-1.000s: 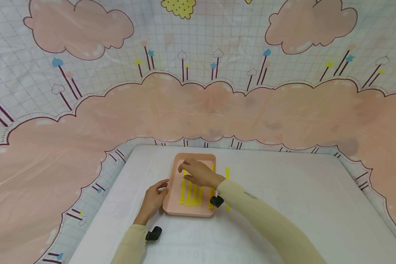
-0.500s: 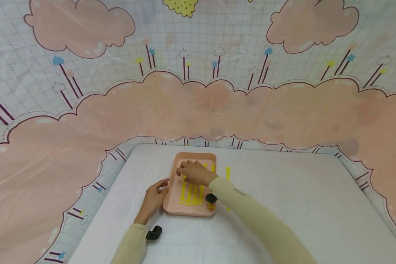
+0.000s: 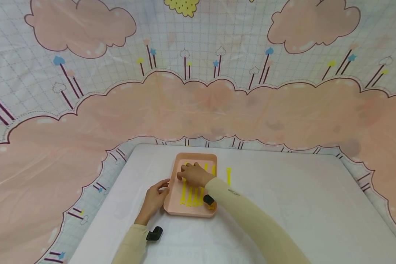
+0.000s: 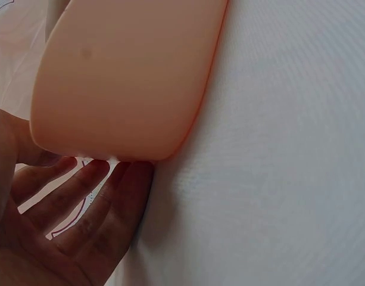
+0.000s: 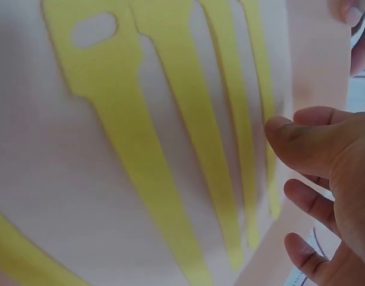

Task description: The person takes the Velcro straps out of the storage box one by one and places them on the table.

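Note:
A shallow pink tray (image 3: 189, 215) holds several flat yellow strips, each with a wider end; one end in the right wrist view has an oval slot. My left hand (image 3: 154, 198) rests its fingers along the tray's left outer wall, thumb up by the rim. Over the tray's left half hovers my right hand (image 3: 194, 175), palm down. In the right wrist view its thumb tip meets the edge of the outermost strip (image 5: 259, 65), which lies flat, while the other fingers spread apart beyond it. The hand hides the middle of the strips in the head view.
Another yellow strip (image 3: 228, 176) lies on the white table (image 3: 283, 198) just right of the tray, partly covered by the right sleeve. A patterned pink and white cloth (image 3: 198, 106) rises behind the table. Black cameras sit on both wrists.
My right hand and forearm have shifted slightly left over the tray, and the sleeve now covers more of its right side. The left hand and the tray have stayed put.

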Demonstrator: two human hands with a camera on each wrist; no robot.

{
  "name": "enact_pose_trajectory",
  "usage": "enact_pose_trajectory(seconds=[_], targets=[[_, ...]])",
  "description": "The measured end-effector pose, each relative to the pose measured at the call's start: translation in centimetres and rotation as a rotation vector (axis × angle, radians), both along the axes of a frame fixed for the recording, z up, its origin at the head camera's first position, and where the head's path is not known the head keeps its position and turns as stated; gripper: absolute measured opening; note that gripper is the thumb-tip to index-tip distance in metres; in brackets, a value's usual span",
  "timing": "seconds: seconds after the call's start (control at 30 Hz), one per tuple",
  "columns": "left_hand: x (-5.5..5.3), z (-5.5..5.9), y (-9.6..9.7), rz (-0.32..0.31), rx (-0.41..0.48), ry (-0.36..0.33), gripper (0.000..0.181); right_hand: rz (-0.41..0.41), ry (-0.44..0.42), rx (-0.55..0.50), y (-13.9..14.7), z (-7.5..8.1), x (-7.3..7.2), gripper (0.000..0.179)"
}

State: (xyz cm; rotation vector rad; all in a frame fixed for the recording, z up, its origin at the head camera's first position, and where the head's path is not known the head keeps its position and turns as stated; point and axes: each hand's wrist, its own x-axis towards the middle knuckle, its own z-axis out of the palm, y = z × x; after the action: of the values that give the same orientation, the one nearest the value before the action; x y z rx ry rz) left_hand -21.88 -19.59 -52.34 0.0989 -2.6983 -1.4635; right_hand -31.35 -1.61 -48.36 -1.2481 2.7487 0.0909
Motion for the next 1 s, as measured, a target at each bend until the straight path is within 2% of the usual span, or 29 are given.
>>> enact_pose_trajectory(seconds=[0.27, 0.77, 1.0], targets=[[-0.11, -0.01, 0.15, -0.010, -0.003, -0.005, 0.040, 0.003, -0.003, 0.017, -0.34, -0.71, -0.43, 0.022], [-0.52, 0.10, 0.33, -0.001, 0.006, -0.007, 0.041, 0.045, 0.002, -0.017, -0.89, -0.81, -0.65, 0.020], [-0.21, 0.25, 0.49, 0.007, -0.006, -0.025, 0.041, 0.096, 0.040, -0.020, -0.81, -1.07, -0.48, 0.020]])
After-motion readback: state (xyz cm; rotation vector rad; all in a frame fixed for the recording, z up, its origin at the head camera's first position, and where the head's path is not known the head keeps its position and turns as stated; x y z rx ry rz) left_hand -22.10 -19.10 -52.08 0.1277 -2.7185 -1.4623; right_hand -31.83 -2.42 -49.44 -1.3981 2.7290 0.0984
